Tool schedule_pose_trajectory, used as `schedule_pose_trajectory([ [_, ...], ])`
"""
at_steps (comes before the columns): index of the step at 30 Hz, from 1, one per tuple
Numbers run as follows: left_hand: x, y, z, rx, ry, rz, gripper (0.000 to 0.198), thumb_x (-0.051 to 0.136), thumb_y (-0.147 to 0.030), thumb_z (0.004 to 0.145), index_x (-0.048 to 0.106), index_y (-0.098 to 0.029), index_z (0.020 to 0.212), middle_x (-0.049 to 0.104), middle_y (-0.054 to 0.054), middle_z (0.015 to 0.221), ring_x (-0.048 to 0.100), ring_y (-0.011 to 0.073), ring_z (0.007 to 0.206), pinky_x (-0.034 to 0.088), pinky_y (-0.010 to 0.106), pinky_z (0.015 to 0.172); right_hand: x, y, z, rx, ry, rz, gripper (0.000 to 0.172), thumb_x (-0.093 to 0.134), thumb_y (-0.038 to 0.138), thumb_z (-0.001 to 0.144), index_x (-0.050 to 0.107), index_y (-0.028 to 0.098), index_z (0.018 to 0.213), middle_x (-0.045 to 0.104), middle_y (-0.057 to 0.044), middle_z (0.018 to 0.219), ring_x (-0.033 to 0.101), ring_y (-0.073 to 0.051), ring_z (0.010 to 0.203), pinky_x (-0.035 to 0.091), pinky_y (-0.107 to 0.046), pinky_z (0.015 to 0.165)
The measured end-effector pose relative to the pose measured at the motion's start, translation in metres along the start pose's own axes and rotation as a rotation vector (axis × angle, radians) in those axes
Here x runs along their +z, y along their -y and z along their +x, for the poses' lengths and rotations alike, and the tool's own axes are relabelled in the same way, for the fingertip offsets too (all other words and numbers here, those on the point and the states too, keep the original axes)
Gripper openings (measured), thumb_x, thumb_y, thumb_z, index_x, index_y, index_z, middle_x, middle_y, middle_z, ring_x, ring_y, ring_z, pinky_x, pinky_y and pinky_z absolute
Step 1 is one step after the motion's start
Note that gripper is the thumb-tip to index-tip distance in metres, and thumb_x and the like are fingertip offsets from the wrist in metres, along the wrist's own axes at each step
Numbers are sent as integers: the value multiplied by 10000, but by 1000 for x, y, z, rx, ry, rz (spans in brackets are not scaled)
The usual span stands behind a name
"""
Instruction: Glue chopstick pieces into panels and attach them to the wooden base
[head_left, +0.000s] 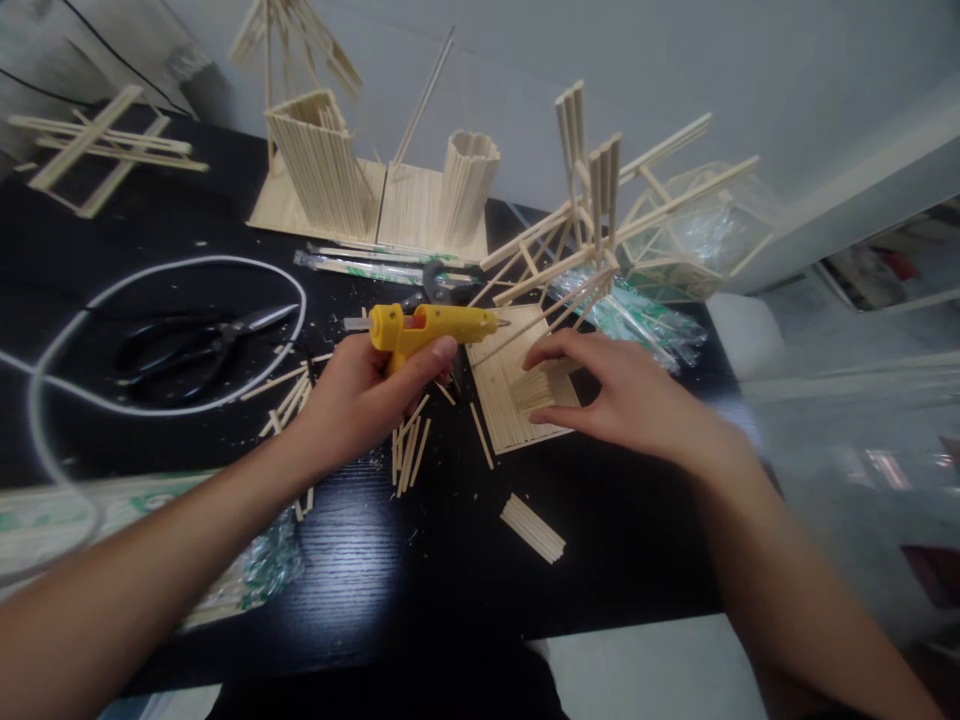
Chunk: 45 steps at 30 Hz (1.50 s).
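Note:
My left hand (382,385) is wrapped round the grip of a yellow hot glue gun (435,325). Its nozzle points right, and a clear glue stick pokes out of the back. To the right, my right hand (611,390) hovers with thumb and fingers spread around a small upright piece of joined wooden sticks (531,390); whether the fingertips touch it I cannot tell. That piece stands on a flat base of sticks side by side (499,405). A small panel of sticks (532,528) lies nearer me on the black table (450,590).
Black-handled scissors (217,345) lie inside a loop of white cable (187,408). Loose sticks (411,450) are scattered mid-table. Behind stand stick towers (322,165) and a windmill-like stick frame (592,200). Plastic-wrapped packs (637,315) and black pliers (435,285) sit nearby.

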<state>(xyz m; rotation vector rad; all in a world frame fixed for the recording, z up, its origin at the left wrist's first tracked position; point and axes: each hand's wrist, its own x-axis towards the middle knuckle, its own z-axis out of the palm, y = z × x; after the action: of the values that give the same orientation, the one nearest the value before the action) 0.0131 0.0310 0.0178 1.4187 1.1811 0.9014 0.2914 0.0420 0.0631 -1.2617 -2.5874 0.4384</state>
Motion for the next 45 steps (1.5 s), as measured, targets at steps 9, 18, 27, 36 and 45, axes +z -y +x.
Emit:
schedule_pose_trajectory([
  [9, -1, 1, 0, 17, -13, 12, 447, 648, -574, 953, 714, -150, 828, 535, -34, 558, 473, 86, 493, 347, 229, 456, 10, 20, -14, -58, -395, -101, 179, 764, 331, 905, 677, 262, 1046, 761, -75, 1112, 728, -279, 1053, 559, -462, 964],
  [18, 0, 5, 0, 47, -52, 5, 396, 672, -539, 945, 727, -158, 851, 547, -28, 578, 480, 88, 496, 362, 222, 458, 47, 37, -19, 48, -730, -285, 141, 763, 186, 849, 635, 213, 900, 745, -99, 992, 734, -270, 950, 582, -423, 861],
  [27, 1, 6, 1, 62, -49, 9, 357, 666, -498, 961, 729, -162, 859, 558, -30, 590, 488, 81, 502, 368, 209, 459, 62, 35, -13, 90, -770, -297, 149, 695, 128, 866, 588, 230, 879, 765, -73, 982, 749, -248, 944, 584, -393, 854],
  [36, 1, 1, 0, 72, -46, -7, 335, 679, -456, 957, 731, -148, 835, 553, -32, 576, 481, 75, 505, 353, 198, 451, 66, 35, -12, 106, -800, -296, 181, 703, 120, 854, 564, 235, 840, 769, -71, 963, 749, -243, 912, 586, -389, 821],
  [45, 1, 7, 0, 73, -39, -17, 408, 681, -533, 946, 733, -144, 835, 561, -35, 588, 485, 72, 505, 359, 192, 454, 68, 33, -11, 99, -796, -301, 208, 693, 115, 850, 534, 245, 819, 763, -62, 967, 739, -239, 908, 582, -392, 823],
])
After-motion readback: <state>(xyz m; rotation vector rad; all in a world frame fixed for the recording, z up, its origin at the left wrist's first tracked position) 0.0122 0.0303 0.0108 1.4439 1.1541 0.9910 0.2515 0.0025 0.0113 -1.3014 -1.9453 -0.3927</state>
